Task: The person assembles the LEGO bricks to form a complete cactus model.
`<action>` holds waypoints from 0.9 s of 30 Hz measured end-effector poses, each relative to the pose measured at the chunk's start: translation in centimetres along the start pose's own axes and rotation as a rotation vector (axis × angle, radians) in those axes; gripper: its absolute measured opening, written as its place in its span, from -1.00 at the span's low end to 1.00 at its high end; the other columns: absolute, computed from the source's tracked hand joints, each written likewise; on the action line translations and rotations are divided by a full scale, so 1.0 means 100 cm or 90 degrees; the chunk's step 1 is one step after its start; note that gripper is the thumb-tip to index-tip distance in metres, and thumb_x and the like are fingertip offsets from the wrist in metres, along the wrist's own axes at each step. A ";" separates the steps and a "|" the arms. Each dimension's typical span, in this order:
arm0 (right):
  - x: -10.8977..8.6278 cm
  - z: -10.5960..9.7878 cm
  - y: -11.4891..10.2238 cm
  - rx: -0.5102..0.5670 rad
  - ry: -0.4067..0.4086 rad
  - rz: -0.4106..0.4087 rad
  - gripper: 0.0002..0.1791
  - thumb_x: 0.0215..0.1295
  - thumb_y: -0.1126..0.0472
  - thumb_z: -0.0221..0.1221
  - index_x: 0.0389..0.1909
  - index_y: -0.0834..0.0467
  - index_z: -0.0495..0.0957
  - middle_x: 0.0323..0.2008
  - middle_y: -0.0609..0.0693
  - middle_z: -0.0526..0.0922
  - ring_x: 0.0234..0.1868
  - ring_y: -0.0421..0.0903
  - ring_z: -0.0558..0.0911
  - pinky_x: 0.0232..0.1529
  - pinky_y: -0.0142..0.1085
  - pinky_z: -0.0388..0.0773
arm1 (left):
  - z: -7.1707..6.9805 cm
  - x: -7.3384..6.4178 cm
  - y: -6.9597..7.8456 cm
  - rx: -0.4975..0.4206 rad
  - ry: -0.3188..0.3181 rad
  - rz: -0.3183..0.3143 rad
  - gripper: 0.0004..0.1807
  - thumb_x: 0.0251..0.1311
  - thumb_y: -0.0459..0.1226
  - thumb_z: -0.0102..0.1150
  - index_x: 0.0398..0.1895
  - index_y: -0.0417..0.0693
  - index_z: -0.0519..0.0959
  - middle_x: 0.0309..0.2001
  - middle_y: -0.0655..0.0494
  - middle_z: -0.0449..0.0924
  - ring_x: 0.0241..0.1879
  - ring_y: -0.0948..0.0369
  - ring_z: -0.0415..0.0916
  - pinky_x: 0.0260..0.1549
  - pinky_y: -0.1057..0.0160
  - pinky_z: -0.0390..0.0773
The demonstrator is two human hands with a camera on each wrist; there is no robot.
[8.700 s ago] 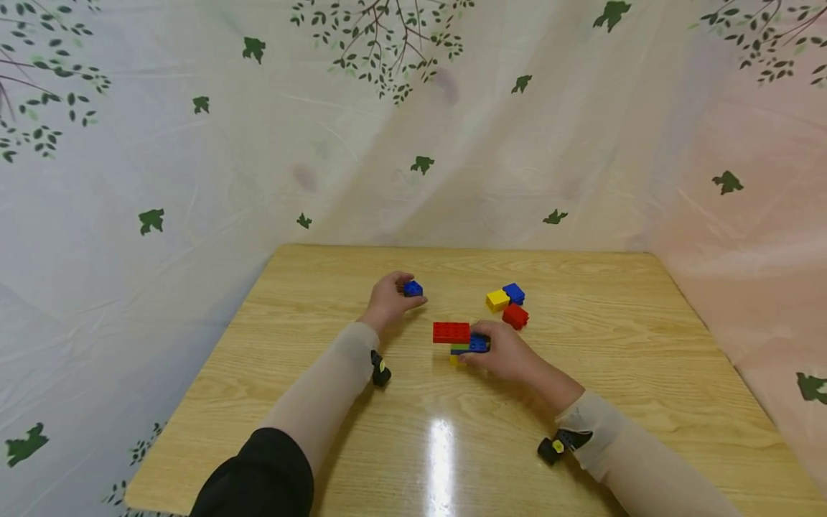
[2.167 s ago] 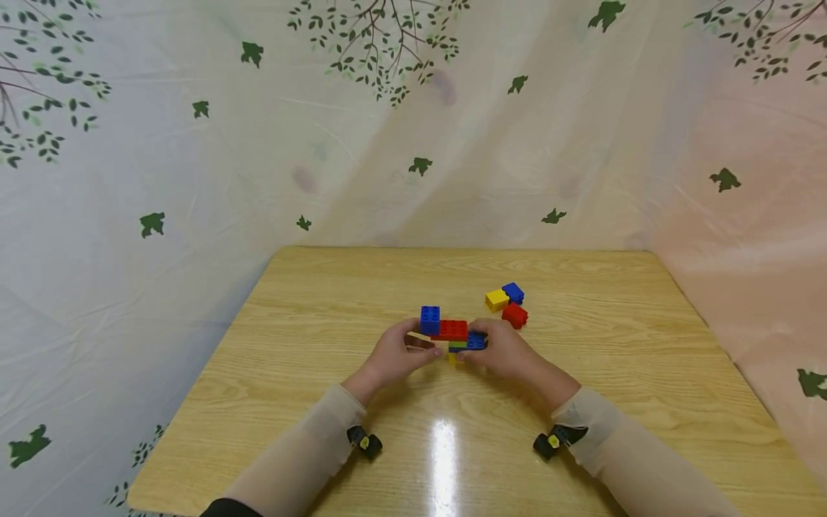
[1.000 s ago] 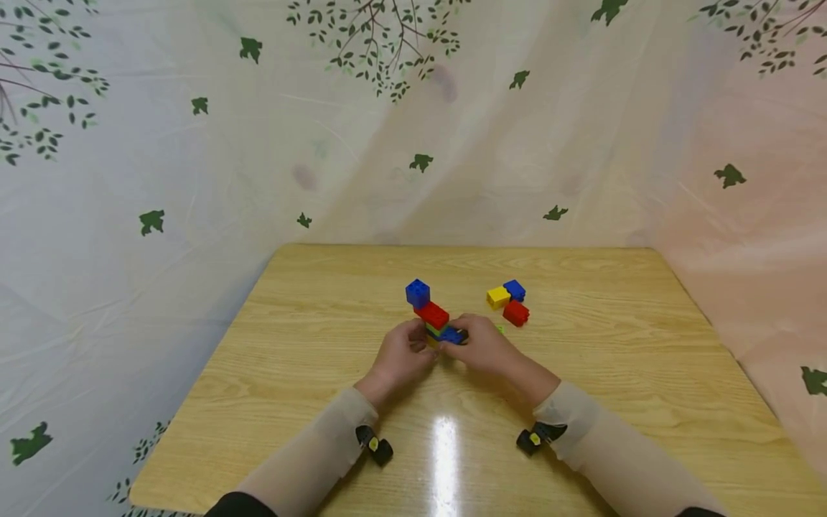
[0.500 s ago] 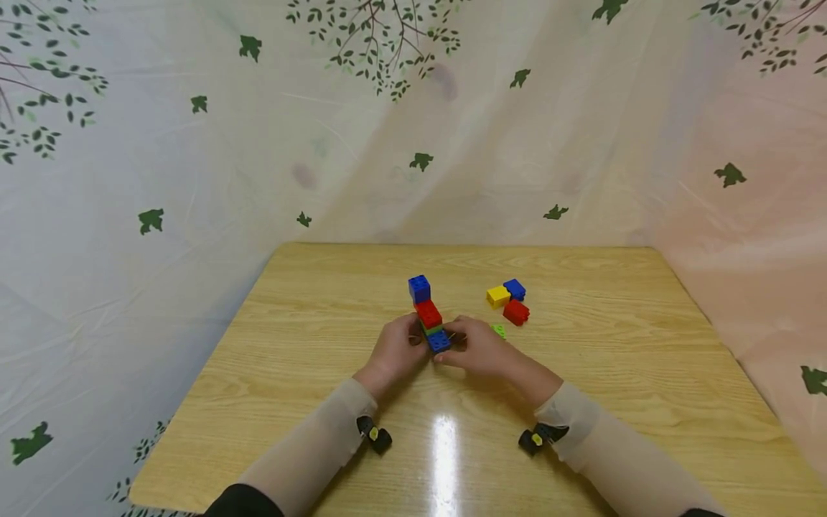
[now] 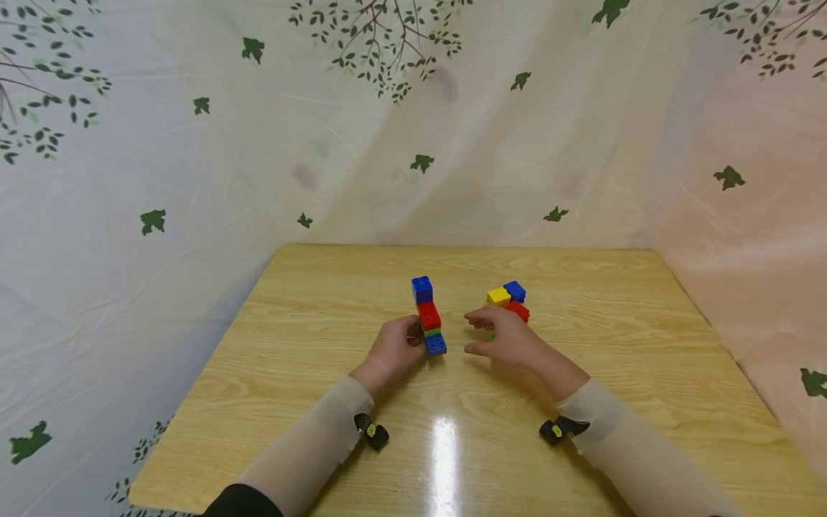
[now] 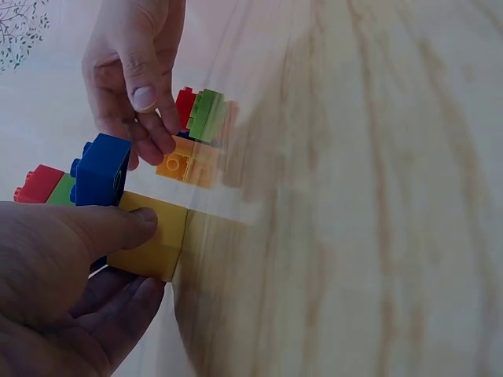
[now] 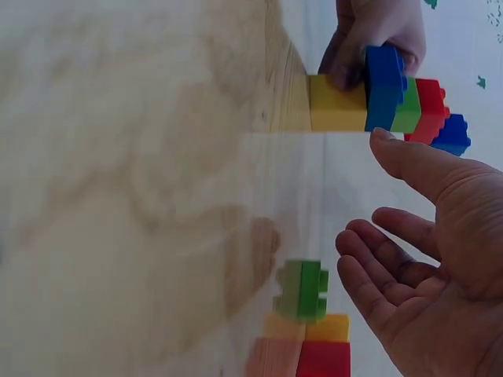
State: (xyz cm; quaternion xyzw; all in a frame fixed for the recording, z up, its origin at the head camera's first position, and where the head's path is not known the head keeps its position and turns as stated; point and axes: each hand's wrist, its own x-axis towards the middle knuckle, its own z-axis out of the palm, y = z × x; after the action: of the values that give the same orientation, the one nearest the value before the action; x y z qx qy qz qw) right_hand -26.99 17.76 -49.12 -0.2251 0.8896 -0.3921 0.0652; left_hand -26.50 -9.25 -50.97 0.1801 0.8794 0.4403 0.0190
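Observation:
My left hand (image 5: 390, 352) grips a stepped stack of toy building bricks, its thumb and fingers at the yellow bottom brick (image 6: 161, 243). Above the yellow are a blue brick (image 5: 436, 345), a thin-looking green brick (image 7: 406, 108), a red brick (image 5: 429, 316) and, at the far end, another blue brick (image 5: 422, 289). The yellow brick is hidden in the head view. To the right, my right hand (image 5: 513, 341) is apart from the stack, thumb and fingers spread and holding nothing. In the right wrist view its palm shows, with a loose green brick (image 7: 313, 289) nearby.
Beyond my right hand lie loose bricks: a yellow one (image 5: 498, 296), a blue one (image 5: 515, 290) and a red one (image 5: 517, 310), partly covered by the hand. The wooden table (image 5: 323, 287) meets a leaf-printed curtain (image 5: 362, 194) along its back edge.
The blue brick that my left hand held is now on top of the red one. The stack has turned to point away. My right hand has let go of it and moved right.

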 end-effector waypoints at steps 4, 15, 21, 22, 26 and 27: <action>-0.002 -0.007 0.008 -0.020 0.007 0.009 -0.28 0.28 0.06 0.49 0.39 0.25 0.51 0.25 0.16 0.61 0.24 0.16 0.59 0.27 0.08 0.56 | -0.001 0.000 -0.003 -0.012 -0.008 0.006 -0.65 0.28 -0.42 0.38 0.14 -0.17 0.66 0.00 0.00 0.76 0.01 0.12 0.70 0.00 0.23 0.71; -0.007 -0.022 0.023 -0.030 0.011 0.031 -0.32 0.26 0.21 0.50 0.34 0.33 0.51 0.19 0.20 0.61 0.22 0.20 0.59 0.25 0.09 0.57 | -0.002 0.001 -0.006 -0.033 -0.021 -0.008 -0.61 0.29 -0.38 0.40 0.18 -0.13 0.65 0.01 0.06 0.75 0.02 0.17 0.69 0.04 0.25 0.68; -0.008 -0.025 0.031 -0.065 0.015 0.029 -0.41 0.22 0.25 0.52 0.24 0.35 0.60 0.12 0.17 0.69 0.16 0.18 0.63 0.21 0.08 0.60 | -0.002 0.002 -0.008 -0.038 -0.018 0.002 -0.64 0.28 -0.40 0.40 0.14 -0.16 0.66 -0.02 0.04 0.76 0.00 0.15 0.70 0.03 0.24 0.70; -0.008 -0.026 0.032 -0.071 0.013 0.028 -0.42 0.21 0.25 0.52 0.22 0.35 0.61 0.11 0.16 0.70 0.15 0.16 0.63 0.20 0.07 0.61 | -0.001 0.002 -0.009 -0.039 -0.017 0.003 -0.64 0.27 -0.40 0.40 0.13 -0.16 0.67 -0.03 0.04 0.76 0.00 0.15 0.70 0.02 0.23 0.70; -0.008 -0.027 0.034 -0.073 0.004 0.030 -0.48 0.18 0.26 0.54 0.14 0.31 0.67 0.05 0.11 0.71 0.05 0.08 0.63 0.12 0.00 0.64 | -0.001 0.002 -0.011 -0.042 -0.018 0.002 -0.64 0.27 -0.40 0.40 0.13 -0.14 0.67 -0.02 0.06 0.76 -0.01 0.17 0.70 0.02 0.23 0.70; -0.008 -0.027 0.034 -0.068 0.003 0.031 -0.49 0.17 0.27 0.54 0.13 0.30 0.68 0.03 0.11 0.71 0.02 0.06 0.64 0.09 -0.02 0.66 | -0.001 0.002 -0.012 -0.044 -0.018 0.002 -0.64 0.27 -0.39 0.41 0.13 -0.14 0.67 -0.03 0.07 0.76 -0.01 0.17 0.70 0.02 0.23 0.70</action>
State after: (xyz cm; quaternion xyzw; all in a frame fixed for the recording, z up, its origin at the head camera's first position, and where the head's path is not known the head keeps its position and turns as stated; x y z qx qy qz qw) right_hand -28.30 21.92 -49.84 -0.2054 0.9145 -0.3433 0.0603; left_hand -27.10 -9.88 -51.80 0.1866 0.8631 0.4678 0.0369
